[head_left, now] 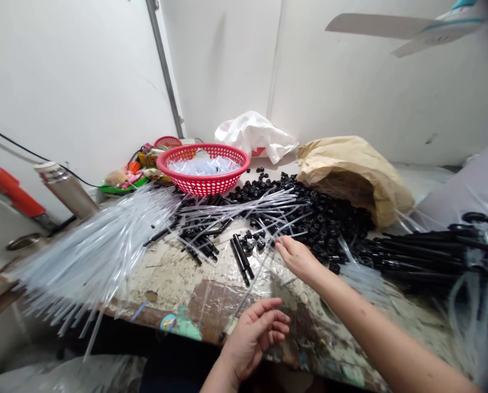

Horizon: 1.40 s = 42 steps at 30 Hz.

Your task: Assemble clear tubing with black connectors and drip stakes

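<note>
My right hand [296, 257] reaches over the table, thumb and fingertips pinched at the upper end of a thin clear plastic tube [250, 289]. The fingers hide that end. The tube slants down toward the table's front edge, beside my left hand [258, 334]. That left hand is palm up with loosely curled fingers, apart, and nothing shows in it. Two black rods [240, 256] lie side by side left of my right hand. Small black caps [253, 242] are scattered near its fingertips, in front of a large heap of black ring-like parts [326, 226].
A big bundle of clear tubes [100, 251] overhangs the front edge at left. Behind are a red basket [203, 184] of clear pieces, a white bag [254, 134] and a brown paper sack [350, 155]. Black rods [424, 254] are stacked right; a fan blade [379, 26] juts in above.
</note>
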{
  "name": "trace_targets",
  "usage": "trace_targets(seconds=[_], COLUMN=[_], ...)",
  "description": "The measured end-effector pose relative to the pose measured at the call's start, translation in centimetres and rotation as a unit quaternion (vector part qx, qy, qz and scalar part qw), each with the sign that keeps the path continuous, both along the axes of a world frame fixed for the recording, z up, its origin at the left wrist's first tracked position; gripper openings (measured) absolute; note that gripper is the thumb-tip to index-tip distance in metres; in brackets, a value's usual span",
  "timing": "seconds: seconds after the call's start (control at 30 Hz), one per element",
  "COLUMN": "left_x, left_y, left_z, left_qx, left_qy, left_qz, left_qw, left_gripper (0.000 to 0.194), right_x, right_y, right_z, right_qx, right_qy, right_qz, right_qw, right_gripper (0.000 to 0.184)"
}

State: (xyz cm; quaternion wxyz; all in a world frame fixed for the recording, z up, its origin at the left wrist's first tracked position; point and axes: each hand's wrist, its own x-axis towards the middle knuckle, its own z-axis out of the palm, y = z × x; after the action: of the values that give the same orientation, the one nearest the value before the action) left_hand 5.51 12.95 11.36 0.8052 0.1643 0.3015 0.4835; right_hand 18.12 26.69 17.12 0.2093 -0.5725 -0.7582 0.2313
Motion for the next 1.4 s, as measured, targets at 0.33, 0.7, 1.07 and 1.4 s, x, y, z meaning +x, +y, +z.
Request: trace_targets(seconds=[0.33, 0.7, 1.07, 1.4], left_x=[0.0, 0.2, 0.6, 1.4], left_y=[-0.1, 0.1, 0.2, 0.6], left_z=[-0.4, -0.4, -0.1, -0.7], left_qx=[0.015, 0.003, 0.010, 0.064], left_qy=[-0.020, -0.040, -0.026, 0.106], left_qz=[0.047, 0.125, 0.167, 0.068], left_qw=[0.999, 0.991, 0.986, 0.990], left_gripper=[0.031, 0.042, 0.045, 0.054], right_x=[-0.4, 0.6, 5.0, 4.9], right_y=[-2.8, -3.0, -6.4, -9.4], right_z=[-5.1, -3.3, 1.0, 2.9], right_qx=[-0.019, -0.090, -0.157, -0.306], right_qy=[0.025, 0.071, 0.190, 0.246], right_qz=[-0.024, -0.040, -0.066, -0.034], right_qw=[0.999, 0.993, 0.967, 0.919], right_gripper=[0.010, 0.020, 0.027, 0.027])
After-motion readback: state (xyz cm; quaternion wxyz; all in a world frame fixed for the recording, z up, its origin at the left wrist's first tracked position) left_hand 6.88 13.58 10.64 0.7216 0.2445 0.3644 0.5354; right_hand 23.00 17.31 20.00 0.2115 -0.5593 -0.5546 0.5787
